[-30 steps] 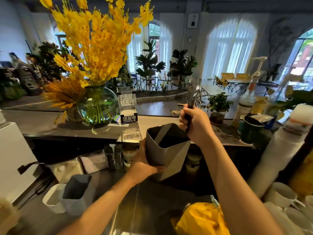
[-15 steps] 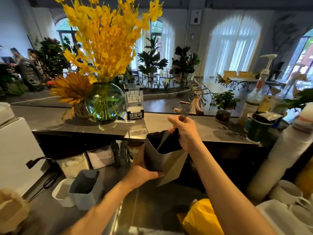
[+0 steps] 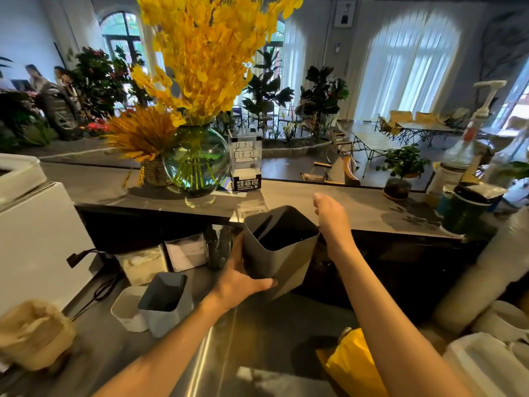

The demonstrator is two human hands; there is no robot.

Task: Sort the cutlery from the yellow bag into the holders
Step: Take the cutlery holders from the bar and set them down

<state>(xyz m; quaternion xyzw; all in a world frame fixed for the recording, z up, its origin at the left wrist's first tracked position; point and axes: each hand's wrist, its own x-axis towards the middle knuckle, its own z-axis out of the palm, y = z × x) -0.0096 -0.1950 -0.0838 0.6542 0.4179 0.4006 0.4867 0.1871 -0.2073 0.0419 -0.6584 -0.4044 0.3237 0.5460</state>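
Left hand (image 3: 237, 282) grips tilted grey holder (image 3: 282, 250), fingers wrapped round its base; one dark utensil inside, kind unclear. Right hand (image 3: 332, 217) hovers at its rim, fingers hidden. Yellow bag (image 3: 350, 365) partly cut off below. Second holder (image 3: 166, 302): contents unreadable.

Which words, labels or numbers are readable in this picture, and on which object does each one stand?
Clear acrylic sign beside the glass vase: large Chinese characters on its upper part and again on the black base, too blurred to quote reliably.
Wall poster high up: dark figure, any text too small to read.
Pump bottle label: blurred, unreadable.
Grey holder, yellow bag: no text visible.
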